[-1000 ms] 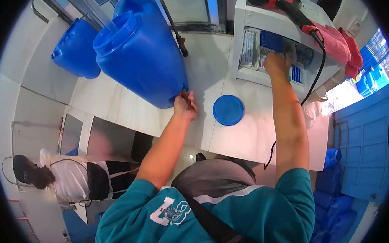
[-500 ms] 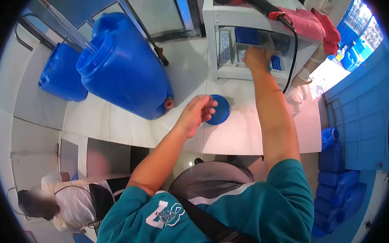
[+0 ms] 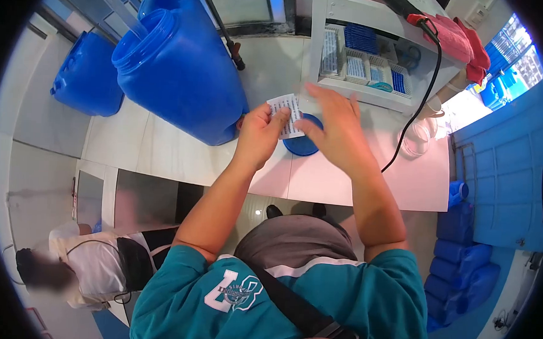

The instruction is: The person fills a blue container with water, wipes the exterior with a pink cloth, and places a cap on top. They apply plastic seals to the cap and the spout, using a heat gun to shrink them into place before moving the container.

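Observation:
A small white printed paper [image 3: 294,125] is pinched between the thumb and fingers of my left hand [image 3: 261,131], above the counter's middle. Just to its right is my right hand [image 3: 337,124], fingers spread, its thumb near the paper's edge; whether they touch is unclear. Partly hidden under the paper and hands lies a round blue lid [image 3: 301,148]. Behind my right hand stands an open white cabinet [image 3: 365,96] holding small baskets [image 3: 356,68] of printed papers and blue items.
A large blue jug [image 3: 182,75] and a smaller blue container [image 3: 89,77] stand at the left. A black cable [image 3: 417,115] hangs over the counter [image 3: 343,188] at the right, beside clear cups [image 3: 415,139]. Another person [image 3: 91,264] is at the lower left.
My right hand has left the cabinet's baskets and come back toward my left hand. My left hand now holds the printed paper. The view has shifted slightly.

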Demonstrator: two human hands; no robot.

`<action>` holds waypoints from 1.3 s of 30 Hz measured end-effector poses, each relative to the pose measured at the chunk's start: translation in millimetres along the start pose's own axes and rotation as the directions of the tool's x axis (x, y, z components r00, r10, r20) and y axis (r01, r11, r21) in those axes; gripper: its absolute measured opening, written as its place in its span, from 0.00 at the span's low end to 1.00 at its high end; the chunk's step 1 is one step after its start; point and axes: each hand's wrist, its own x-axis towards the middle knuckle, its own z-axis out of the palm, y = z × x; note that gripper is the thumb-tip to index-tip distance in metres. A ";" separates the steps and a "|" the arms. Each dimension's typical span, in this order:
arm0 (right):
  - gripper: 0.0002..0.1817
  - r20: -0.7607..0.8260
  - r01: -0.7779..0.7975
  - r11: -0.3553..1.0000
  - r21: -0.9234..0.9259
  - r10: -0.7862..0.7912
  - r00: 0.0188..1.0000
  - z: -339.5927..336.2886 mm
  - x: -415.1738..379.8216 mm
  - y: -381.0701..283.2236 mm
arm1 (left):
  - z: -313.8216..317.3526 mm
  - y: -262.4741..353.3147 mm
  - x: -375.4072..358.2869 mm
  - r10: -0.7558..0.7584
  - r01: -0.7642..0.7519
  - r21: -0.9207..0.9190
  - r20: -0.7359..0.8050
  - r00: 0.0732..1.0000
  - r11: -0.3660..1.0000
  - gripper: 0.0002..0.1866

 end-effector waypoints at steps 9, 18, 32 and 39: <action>0.11 0.238 -0.300 0.759 0.577 0.195 0.951 33.4 -3.2 37.7 | 7.5 -2.1 -21.7 -0.042 0.037 -0.264 -0.014 0.999 0.964 0.12; 0.13 0.290 -0.293 0.721 0.628 0.132 0.948 48.3 -6.4 42.9 | -7.5 -27.5 -21.3 0.285 -0.286 0.015 -0.162 0.945 0.958 0.09; 0.22 0.035 0.127 0.981 0.147 -0.134 0.990 8.7 15.2 24.8 | -17.5 -50.3 -12.0 -0.176 0.115 -0.209 -0.302 0.937 0.971 0.16; 0.35 -0.197 -0.146 0.737 -0.660 0.017 0.980 -169.3 180.8 -6.2 | 18.5 -124.8 17.0 0.040 0.027 0.480 -0.128 0.991 0.877 0.20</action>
